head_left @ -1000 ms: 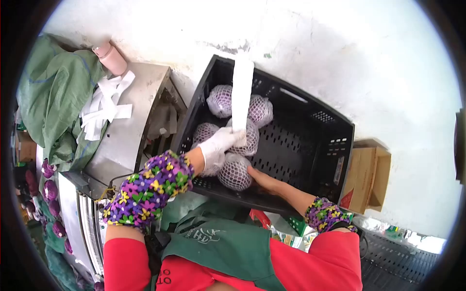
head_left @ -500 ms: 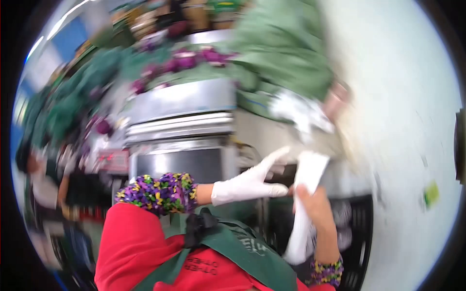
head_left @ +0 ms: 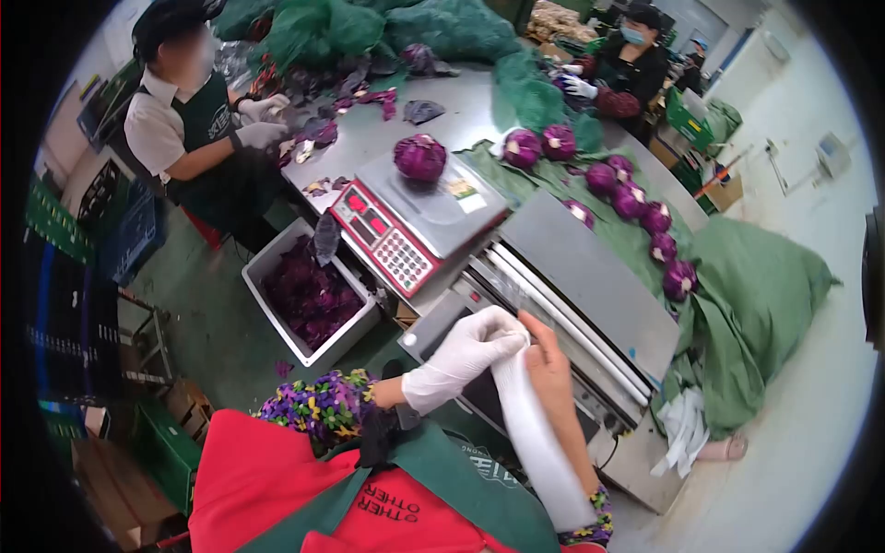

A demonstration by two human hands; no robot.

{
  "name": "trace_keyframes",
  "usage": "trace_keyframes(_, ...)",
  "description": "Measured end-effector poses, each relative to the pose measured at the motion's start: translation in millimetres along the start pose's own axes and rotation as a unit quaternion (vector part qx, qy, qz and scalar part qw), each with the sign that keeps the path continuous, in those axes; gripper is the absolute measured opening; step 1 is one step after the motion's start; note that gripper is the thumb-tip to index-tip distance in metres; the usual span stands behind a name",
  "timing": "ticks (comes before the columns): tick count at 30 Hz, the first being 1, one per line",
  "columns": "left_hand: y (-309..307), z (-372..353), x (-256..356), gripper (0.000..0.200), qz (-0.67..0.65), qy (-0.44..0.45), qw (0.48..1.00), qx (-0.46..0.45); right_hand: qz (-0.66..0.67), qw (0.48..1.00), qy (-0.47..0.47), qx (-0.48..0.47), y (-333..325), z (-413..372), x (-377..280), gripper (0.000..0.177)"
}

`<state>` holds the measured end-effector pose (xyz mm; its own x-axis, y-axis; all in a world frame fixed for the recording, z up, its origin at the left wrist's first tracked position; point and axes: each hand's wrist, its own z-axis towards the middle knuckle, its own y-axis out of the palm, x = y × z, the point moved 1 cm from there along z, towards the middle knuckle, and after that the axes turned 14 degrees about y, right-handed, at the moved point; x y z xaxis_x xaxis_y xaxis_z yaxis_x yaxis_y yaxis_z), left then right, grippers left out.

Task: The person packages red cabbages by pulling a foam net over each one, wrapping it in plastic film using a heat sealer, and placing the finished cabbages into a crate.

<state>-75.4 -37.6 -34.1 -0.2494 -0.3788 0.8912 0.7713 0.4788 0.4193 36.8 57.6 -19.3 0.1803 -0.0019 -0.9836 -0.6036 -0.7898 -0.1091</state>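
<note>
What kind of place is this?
Likely a vegetable packing room: red cabbages line a steel table, one sits on a scale, and a bin holds trimmed leaves. The left hand and right hand hold a net sleeve.

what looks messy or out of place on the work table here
Torn purple leaves lie scattered on the steel table near the co-worker's gloves, and one scrap sits on the floor by the white bin. A pink bottle lies tipped over beyond the machine. The foam sleeve in the left hand and right hand looks intact.
</note>
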Motion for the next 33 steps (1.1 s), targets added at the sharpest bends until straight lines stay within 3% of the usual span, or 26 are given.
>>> trace_keyframes(1, -13.4, 6.8, -6.1, 0.015, 0.029, 0.036, 0.999, 0.011, -0.045, 0.997, -0.056, -0.004, 19.1, 17.9, 6.3, 0.046)
trace_keyframes(2, -29.6, 20.1, 5.4, 0.017, 0.252, 0.173, 0.952, -0.010, 0.010, 1.000, -0.011, 0.004, 40.6, 29.3, -0.9, 0.052)
trace_keyframes(3, -39.7, 41.8, 4.7, 0.016, 0.321, 0.252, 0.912, 0.037, 0.118, 0.991, 0.060, -0.019, 51.7, 54.3, -6.9, 0.057)
trace_keyframes(6, -78.3, 69.4, 23.7, 0.015, 0.216, 0.256, 0.942, 0.027, 0.113, 0.990, 0.068, -0.059, 73.0, 97.5, 3.6, 0.056)
trace_keyframes(7, -87.3, 73.4, 28.7, 0.014, 0.066, 0.132, 0.987, 0.070, 0.070, 0.993, 0.060, -0.072, 77.2, 108.7, 5.0, 0.054)
trace_keyframes(8, -95.0, 77.5, 31.3, 0.015, -0.088, 0.003, 0.990, 0.111, 0.028, 0.995, 0.051, -0.084, 83.8, 117.7, 0.3, 0.052)
trace_keyframes(9, -103.8, 83.4, 29.0, 0.015, -0.093, -0.001, 0.989, 0.111, 0.016, 0.995, 0.059, -0.078, 90.2, 127.4, -5.6, 0.048)
trace_keyframes(11, -120.1, 95.5, 27.1, 0.015, 0.103, 0.179, 0.975, 0.086, 0.054, 0.978, 0.194, -0.057, 97.8, 138.8, -29.7, 0.041)
trace_keyframes(12, -125.8, 100.3, 33.1, 0.014, 0.161, 0.223, 0.957, 0.091, 0.110, 0.967, 0.222, -0.058, 101.6, 146.2, -39.9, 0.035)
trace_keyframes(13, -132.6, 105.6, 30.4, 0.016, 0.148, 0.230, 0.956, 0.108, 0.199, 0.952, 0.215, -0.090, 99.4, 156.8, -24.6, 0.032)
trace_keyframes(15, -143.4, 113.5, 39.1, 0.018, 0.279, 0.283, 0.913, 0.092, 0.107, 0.968, 0.199, -0.105, 108.6, 165.9, -32.1, 0.030)
trace_keyframes(17, -150.6, 123.0, 41.8, 0.020, 0.378, 0.258, 0.883, 0.101, 0.181, 0.954, 0.203, -0.125, 117.1, 175.0, -31.5, 0.021)
trace_keyframes(19, -160.0, 128.8, 52.2, 0.019, 0.404, 0.276, 0.869, 0.076, 0.113, 0.966, 0.195, -0.125, 110.3, 182.8, -27.4, 0.014)
trace_keyframes(21, -170.0, 133.5, 54.5, 0.016, 0.309, 0.304, 0.899, 0.061, 0.058, 0.980, 0.154, -0.107, 115.4, 184.9, -31.8, 0.008)
trace_keyframes(23, -177.3, 129.0, 52.6, 0.012, 0.168, 0.209, 0.960, 0.078, -0.060, 0.996, 0.031, -0.058, 114.5, 193.5, -22.7, 0.008)
trace_keyframes(24, -177.8, 139.3, 45.7, 0.009, 0.072, 0.106, 0.986, 0.104, -0.059, 0.997, 0.031, -0.041, 111.8, 206.3, -16.1, 0.008)
trace_keyframes(25, -175.4, 146.1, 45.6, 0.015, -0.059, 0.064, 0.991, 0.107, 0.153, 0.981, 0.106, -0.048, 112.8, 210.3, -17.9, 0.008)
trace_keyframes(26, -172.3, 147.8, 45.6, 0.019, -0.161, -0.030, 0.983, 0.085, 0.359, 0.916, 0.171, -0.052, 112.8, 213.1, -24.4, 0.009)
trace_keyframes(27, -169.6, 148.2, 45.3, 0.023, -0.260, -0.123, 0.956, 0.062, 0.361, 0.916, 0.170, -0.041, 108.4, 214.4, -30.8, 0.009)
trace_keyframes(30, -170.8, 131.0, 41.6, 0.025, -0.164, -0.201, 0.960, -0.105, 0.310, 0.924, 0.221, -0.040, 99.8, 222.6, -55.8, 0.010)
trace_keyframes(31, -181.5, 142.0, 32.9, 0.025, -0.163, -0.202, 0.959, -0.111, 0.312, 0.924, 0.216, -0.036, 92.0, 235.8, -52.6, 0.010)
trace_keyframes(33, -210.2, 151.9, 31.1, 0.016, 0.009, -0.181, 0.983, -0.013, -0.012, 0.957, 0.256, -0.138, 82.6, 247.5, -53.4, 0.017)
